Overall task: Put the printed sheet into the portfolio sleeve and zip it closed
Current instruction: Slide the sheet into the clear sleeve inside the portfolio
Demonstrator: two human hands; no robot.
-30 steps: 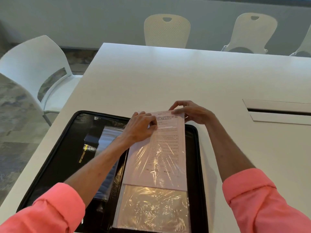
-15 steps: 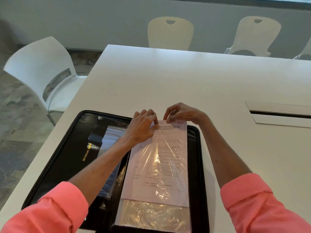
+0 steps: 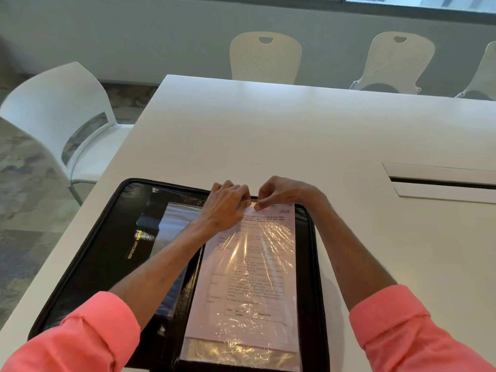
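Observation:
A black zip portfolio [image 3: 102, 253] lies open on the white table [image 3: 268, 135]. On its right half sits a clear plastic sleeve [image 3: 241, 353], and the printed sheet [image 3: 252, 280] lies almost wholly inside it; a strip of empty sleeve shows below the sheet's bottom edge. My left hand [image 3: 225, 205] and my right hand [image 3: 281, 193] meet at the sleeve's top edge, fingertips pinched there on the sleeve's mouth and the sheet's top.
A second clear sleeve [image 3: 171, 226] and yellow lettering show on the portfolio's left half. A cable slot [image 3: 442, 182] is set into the table at right. White chairs stand at the left [image 3: 61, 116] and along the far side [image 3: 265, 57].
The sheet has slid down deeper into the sleeve. Both hands came closer together at the top edge, the right moving left and toward me.

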